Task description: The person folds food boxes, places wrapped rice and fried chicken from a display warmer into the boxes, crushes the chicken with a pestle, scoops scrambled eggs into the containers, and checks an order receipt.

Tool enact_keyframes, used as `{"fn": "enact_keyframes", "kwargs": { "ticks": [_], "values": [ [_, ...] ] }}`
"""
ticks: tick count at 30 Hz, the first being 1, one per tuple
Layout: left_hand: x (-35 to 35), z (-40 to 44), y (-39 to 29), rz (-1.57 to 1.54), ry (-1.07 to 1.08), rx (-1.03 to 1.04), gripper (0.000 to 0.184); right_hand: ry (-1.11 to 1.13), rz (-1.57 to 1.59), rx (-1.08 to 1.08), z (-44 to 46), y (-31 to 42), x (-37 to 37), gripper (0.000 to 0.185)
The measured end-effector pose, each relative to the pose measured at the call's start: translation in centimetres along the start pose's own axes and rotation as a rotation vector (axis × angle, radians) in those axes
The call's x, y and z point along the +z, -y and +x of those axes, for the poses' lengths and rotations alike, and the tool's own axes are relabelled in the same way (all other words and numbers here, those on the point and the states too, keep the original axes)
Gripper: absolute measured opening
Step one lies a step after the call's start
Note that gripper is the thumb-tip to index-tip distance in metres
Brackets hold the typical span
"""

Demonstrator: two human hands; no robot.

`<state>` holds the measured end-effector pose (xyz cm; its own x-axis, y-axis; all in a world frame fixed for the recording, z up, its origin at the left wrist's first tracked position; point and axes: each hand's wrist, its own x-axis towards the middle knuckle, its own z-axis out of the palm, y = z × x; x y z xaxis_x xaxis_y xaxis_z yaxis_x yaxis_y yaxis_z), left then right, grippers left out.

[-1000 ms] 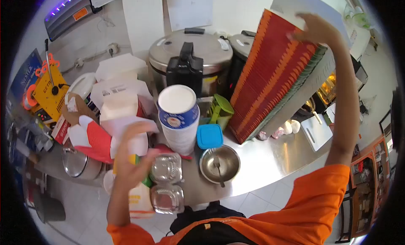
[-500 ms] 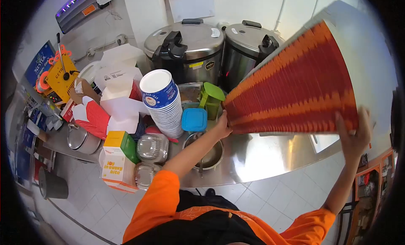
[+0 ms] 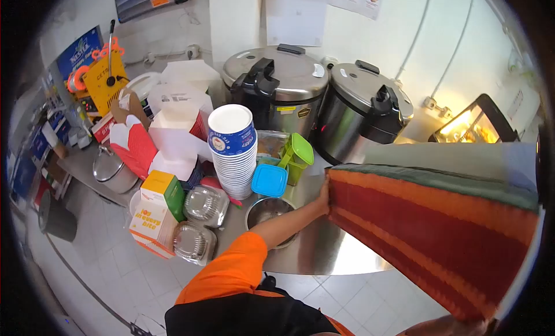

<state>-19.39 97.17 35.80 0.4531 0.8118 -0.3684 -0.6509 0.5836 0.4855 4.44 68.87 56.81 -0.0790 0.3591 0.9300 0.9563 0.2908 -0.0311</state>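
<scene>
**Both hands on a big red-and-orange stack, right side of the counter**

So, head cam: the stack takes up most of the right side. It's tilted, with the narrower end over the counter and the wide end running out toward the bottom right, past the front edge. Layers are dark red and orange, with a green band along the top and a pale flat face behind that.

Left hand is clamped onto the narrow end. Part of it is tucked out of sight behind the edge, but it's definitely gripping the stack. The arm in its orange sleeve reaches across a metal bowl and covers a good chunk of it.

Right hand is down at the stack's lower right corner, mostly cut off by the frame. Looks like it's touching the underside, but I honestly can't tell how the fingers are set.

Just behind the bowl there's a blue-lidded tub, with a green container beside it and a tall column of paper cups on the other side. Two steel cookers stand behind all that. Farther left: clear plastic boxes and a lidded pot.
</scene>
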Motion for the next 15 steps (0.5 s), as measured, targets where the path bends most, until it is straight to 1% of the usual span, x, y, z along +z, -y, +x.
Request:
{"fn": "enact_keyframes", "kwargs": {
  "ticks": [1, 4, 6, 8, 10, 12, 14, 15],
  "values": [
    [1.9, -1.6, -0.4, 0.004, -0.039, -0.015, 0.078, -0.007, -0.002, 0.012, 0.6, -0.2, 0.2, 0.029],
    [5.5, -4.1, -2.6, 0.078, 0.24, 0.103, 0.07, -0.029, -0.004, 0.038, 2.8, -0.2, 1.3, 0.03],
    [9.0, -9.0, -6.8, 0.188, 0.418, 0.311, 0.066, -0.057, -0.007, 0.052, 4.3, -0.4, 1.9, 0.031],
    [11.6, -12.6, -10.7, 0.212, 0.555, 0.512, 0.067, -0.096, 0.0, 0.057, 6.3, -0.6, 2.4, 0.031],
    [14.0, -16.8, -15.3, 0.222, 0.704, 0.785, 0.064, -0.134, 0.005, 0.06, 8.8, -0.9, 2.9, 0.032],
    [15.8, -20.7, -20.9, 0.364, 0.666, 0.948, 0.071, -0.176, 0.014, 0.066, 11.4, -1.2, 3.7, 0.032],
    [16.9, -23.1, -26.5, 0.4, 0.582, 0.964, 0.085, -0.236, 0.033, 0.067, 14.4, -1.3, 4.6, 0.033],
    [16.6, -25.7, -29.0, 0.504, 0.683, 0.957, 0.088, -0.267, 0.048, 0.067, 16.2, -1.4, 5.1, 0.033]
  ]
}}
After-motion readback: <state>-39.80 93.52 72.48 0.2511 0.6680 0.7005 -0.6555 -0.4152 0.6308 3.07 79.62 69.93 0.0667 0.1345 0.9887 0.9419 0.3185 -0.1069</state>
